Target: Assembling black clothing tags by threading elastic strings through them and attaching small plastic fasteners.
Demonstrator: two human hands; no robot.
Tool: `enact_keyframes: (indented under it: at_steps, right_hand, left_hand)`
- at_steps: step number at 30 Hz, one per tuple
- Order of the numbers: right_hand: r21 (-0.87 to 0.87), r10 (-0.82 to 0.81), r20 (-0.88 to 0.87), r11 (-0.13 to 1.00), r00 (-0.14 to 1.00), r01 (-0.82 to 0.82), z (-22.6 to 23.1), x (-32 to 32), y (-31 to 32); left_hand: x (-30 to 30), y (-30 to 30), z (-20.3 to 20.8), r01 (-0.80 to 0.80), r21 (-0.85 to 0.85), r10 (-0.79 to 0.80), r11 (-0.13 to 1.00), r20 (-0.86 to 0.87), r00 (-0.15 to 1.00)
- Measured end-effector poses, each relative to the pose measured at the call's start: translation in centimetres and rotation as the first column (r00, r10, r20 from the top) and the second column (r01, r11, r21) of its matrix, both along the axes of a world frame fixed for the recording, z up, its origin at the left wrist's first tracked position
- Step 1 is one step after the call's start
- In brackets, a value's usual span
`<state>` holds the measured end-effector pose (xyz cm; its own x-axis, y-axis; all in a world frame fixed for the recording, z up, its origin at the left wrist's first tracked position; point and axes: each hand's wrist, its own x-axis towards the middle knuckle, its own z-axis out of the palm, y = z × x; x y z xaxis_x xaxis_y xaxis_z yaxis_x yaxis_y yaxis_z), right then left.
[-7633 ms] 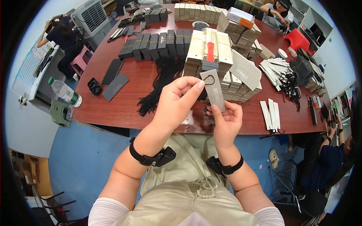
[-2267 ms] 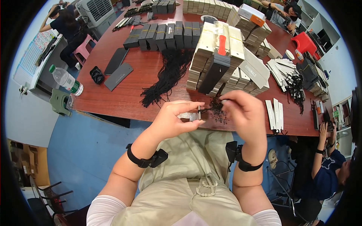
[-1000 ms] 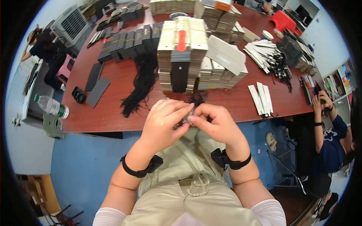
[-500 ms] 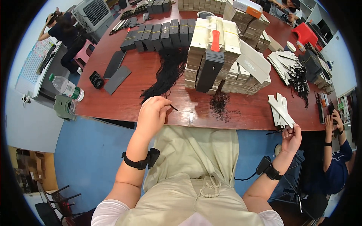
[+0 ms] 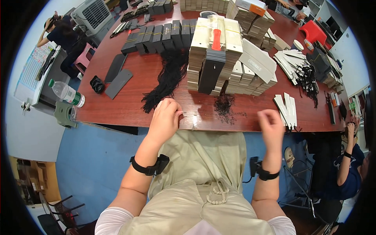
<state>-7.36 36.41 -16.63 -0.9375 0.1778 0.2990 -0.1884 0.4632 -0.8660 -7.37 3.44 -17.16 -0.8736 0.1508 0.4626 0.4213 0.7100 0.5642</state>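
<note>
My left hand [image 5: 166, 117] is at the table's near edge, beside the lower end of a long bundle of black cords [image 5: 169, 74]. Its fingers are closed in a pinch, and whatever lies between them is hidden. Over the near edge further right, my right hand [image 5: 271, 124] is slightly blurred, its fingers loosely bent and apart, with nothing seen in them. Just beyond it a few white strip tags [image 5: 289, 109] lie fanned out, dark strings at their lower ends. Between my hands sits a small heap of thin black loops [image 5: 224, 106].
Tall stacks of cream cards [image 5: 197, 51] stand mid-table, a dark card stack [image 5: 213, 70] leaning on them. Banded black card bundles [image 5: 156, 37] stand behind the cords. A bottle [image 5: 67, 93] is at far left, more white tags [image 5: 288, 64] at right. A co-worker [image 5: 348, 168] sits right.
My right hand has let go of the white tags and moved left. My left hand has shifted slightly right; the black cord end that stuck out of its fingers no longer shows clearly.
</note>
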Motion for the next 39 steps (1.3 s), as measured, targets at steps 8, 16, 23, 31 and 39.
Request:
enact_keyframes:
  at_steps: [8,16,23,31,39]
  right_hand:
    - [-0.23,0.492,-0.03,0.844,0.87,-0.485,-0.1,0.2,-13.0]
    - [-0.131,0.407,-0.212,0.889,0.888,-0.439,1.4,0.0,-13.7]
    - [-0.11,0.972,0.089,0.226,0.217,-0.968,2.5,1.6,-11.3]
    - [-0.234,0.93,0.175,0.358,0.323,-0.904,2.2,1.0,-10.6]
    - [-0.422,0.535,0.131,0.792,0.834,-0.442,1.8,-0.2,-10.5]
  left_hand:
    - [1.4,3.3,0.4,0.119,0.238,-0.124,0.964,0.006,0.992]
    - [1.3,3.3,0.1,-0.146,0.609,-0.063,0.78,0.309,0.949]
    - [-1.3,0.7,0.3,-0.431,0.89,-0.562,0.145,0.433,0.704]
    - [0.0,1.6,1.4,-0.266,0.895,-0.537,0.359,0.431,0.725]
    - [2.8,4.2,2.3,0.132,0.613,-0.407,0.779,0.333,0.851]
